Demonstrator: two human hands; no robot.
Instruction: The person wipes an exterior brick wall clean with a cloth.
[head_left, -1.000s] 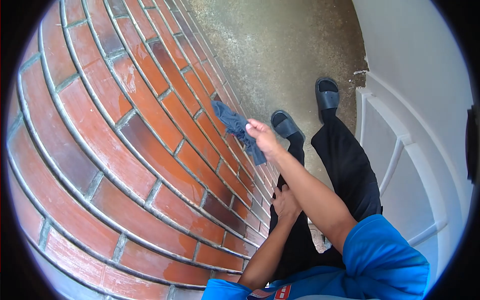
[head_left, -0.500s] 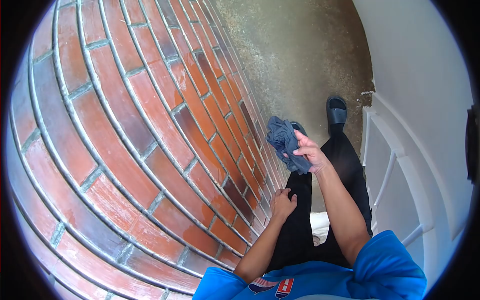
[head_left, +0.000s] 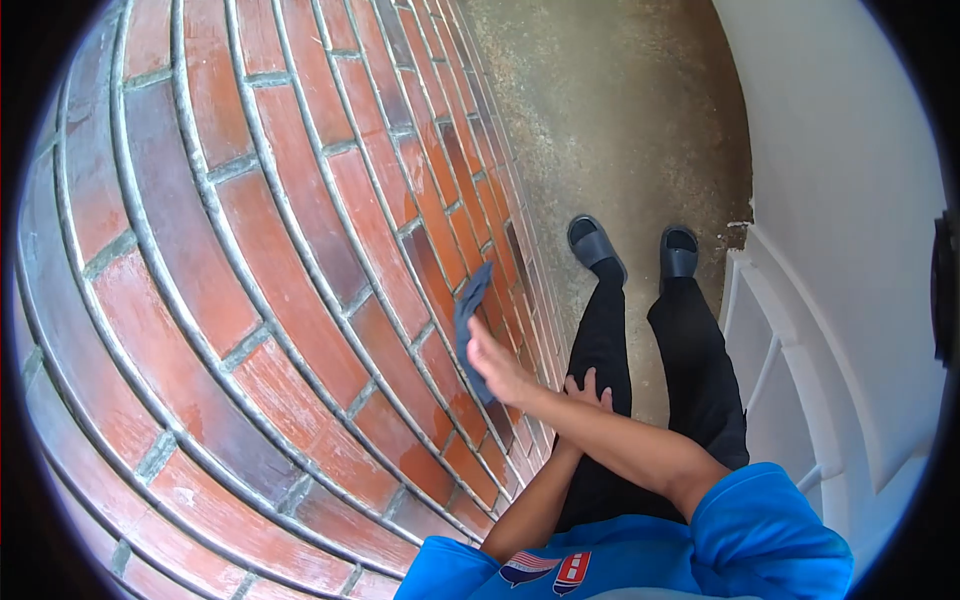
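A dark grey cloth (head_left: 472, 325) lies between my right hand (head_left: 494, 366) and the red brick wall (head_left: 290, 200), pressed against the bricks. My right forearm crosses over my left one. The fingers of my right hand are extended along the cloth. On my thigh, in black trousers, rests my left hand (head_left: 588, 388), its fingers apart and nothing in it; part of it is hidden behind my right forearm. Some bricks near the cloth look wet and darker.
A concrete floor (head_left: 620, 110) runs between the brick wall and a white panelled wall (head_left: 850, 200) on the right. My feet stand on it in dark slides (head_left: 679, 255).
My right hand has swung left across my body, bringing the bunched cloth from above my legs onto the wall. My left hand has shifted slightly right on my thigh. My left foot shows more fully.
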